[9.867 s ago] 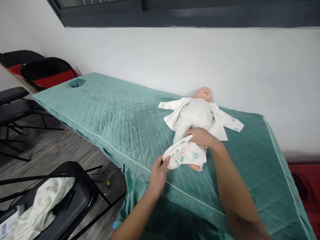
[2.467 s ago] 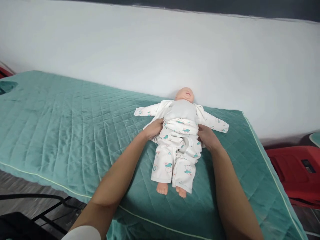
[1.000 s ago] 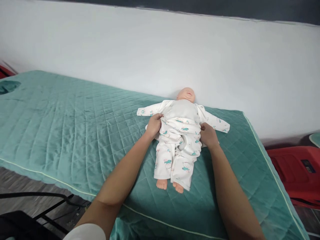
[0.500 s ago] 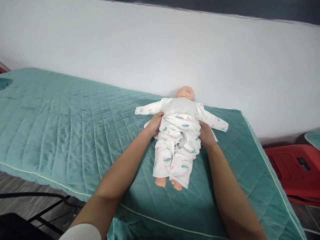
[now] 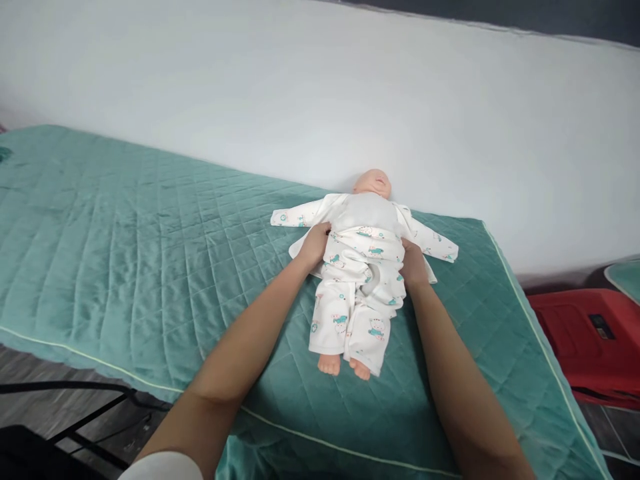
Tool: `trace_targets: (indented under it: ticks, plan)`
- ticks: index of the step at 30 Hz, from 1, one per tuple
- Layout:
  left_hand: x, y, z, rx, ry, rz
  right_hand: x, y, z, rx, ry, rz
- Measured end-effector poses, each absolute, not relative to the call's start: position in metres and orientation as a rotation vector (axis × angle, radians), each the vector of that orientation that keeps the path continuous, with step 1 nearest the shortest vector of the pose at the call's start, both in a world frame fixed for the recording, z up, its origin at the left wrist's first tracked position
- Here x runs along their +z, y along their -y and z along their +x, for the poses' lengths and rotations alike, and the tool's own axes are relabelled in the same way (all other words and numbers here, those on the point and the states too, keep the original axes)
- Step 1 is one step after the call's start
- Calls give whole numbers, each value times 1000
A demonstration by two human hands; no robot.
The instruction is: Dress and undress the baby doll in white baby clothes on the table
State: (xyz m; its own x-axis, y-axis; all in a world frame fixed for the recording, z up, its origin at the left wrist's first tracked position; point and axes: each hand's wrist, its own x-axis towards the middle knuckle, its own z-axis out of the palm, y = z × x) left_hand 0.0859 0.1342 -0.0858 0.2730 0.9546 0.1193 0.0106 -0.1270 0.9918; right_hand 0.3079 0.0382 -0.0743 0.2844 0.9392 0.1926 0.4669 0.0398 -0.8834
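A baby doll (image 5: 373, 183) lies on its back on the green quilted cover, head toward the wall and feet toward me. It wears white printed pants (image 5: 367, 250) pulled up to the belly, with bunched folds and a gap at the crotch. A matching jacket (image 5: 435, 240) is spread open under it, sleeves out to both sides. My left hand (image 5: 316, 245) grips the pants' waistband at the left side of the picture. My right hand (image 5: 413, 263) is closed on the waistband at the opposite side, its fingertips partly hidden behind the cloth.
The green quilted cover (image 5: 150, 267) drapes over a bed standing against a white wall (image 5: 250, 87). Right of the bed is a red plastic case (image 5: 590, 333). A black metal frame (image 5: 75, 387) stands at the lower left on the dark floor.
The view has shifted slightly. The doll's legs and the pants have swung a little to the right, with both hands still at the waistband.
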Motion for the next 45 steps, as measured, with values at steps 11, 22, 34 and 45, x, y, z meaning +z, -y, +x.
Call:
trace_targets:
  ticks: [11,22,34,45]
  plan:
    - [-70,-113,77,1398,-937,1661,-74,-42,316,225,1103,-1651]
    - [-77,-131,69,1262,-818,1774,-56,-35,313,444,1457,-1275]
    - [-84,-142,73,1062,-878,1345,-18,-62,303,338,1665,-1488]
    - [-64,-143,83,1273,-872,1716,-31,-88,293,585,1413,-1463]
